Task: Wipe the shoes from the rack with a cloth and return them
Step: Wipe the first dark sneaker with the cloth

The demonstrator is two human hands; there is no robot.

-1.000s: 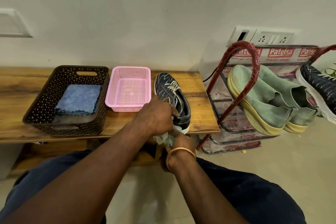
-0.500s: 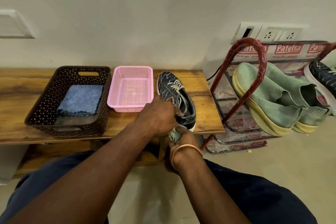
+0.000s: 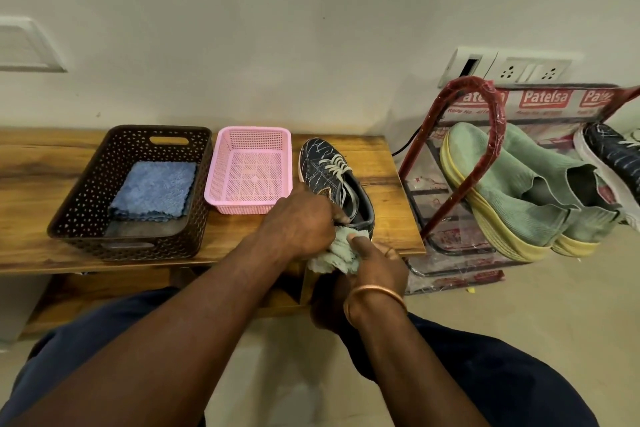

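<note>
Dark sneaker (image 3: 325, 177) lies on the wooden worktop (image 3: 391, 191), toe toward the wall, heel at the near edge, just right of the pink basket (image 3: 249, 208). White laces are visible, and pale line markings run across the upper.

We see the left hand (image 3: 301, 222) on the sneaker's near side, with its fingers curled over the collar at the heel opening. Its grip is closed on the shoe.

The right hand (image 3: 377, 263) comes up from below the worktop edge. It holds a bunched pale green cloth (image 3: 334, 255) with the thumb pressed on top. This grip is closed around the cloth, which touches the sneaker's heel between the two hands. We note a copper-coloured bangle (image 3: 375, 291) on the right wrist.

A brown perforated basket (image 3: 86, 204) stands left of the pink one, the two just beside each other. A folded blue cloth (image 3: 154, 191) lies inside it.

To the right of the worktop, the shoe rack (image 3: 491, 135) stands on the floor, its red frame wrapped in plastic. A pair of green slip-on shoes (image 3: 519, 191) with yellow soles rests tilted on it. A second dark sneaker (image 3: 613, 159) sits at the right edge of view, partly cut off.

White wall sockets (image 3: 519, 69) are mounted above the rack.
</note>
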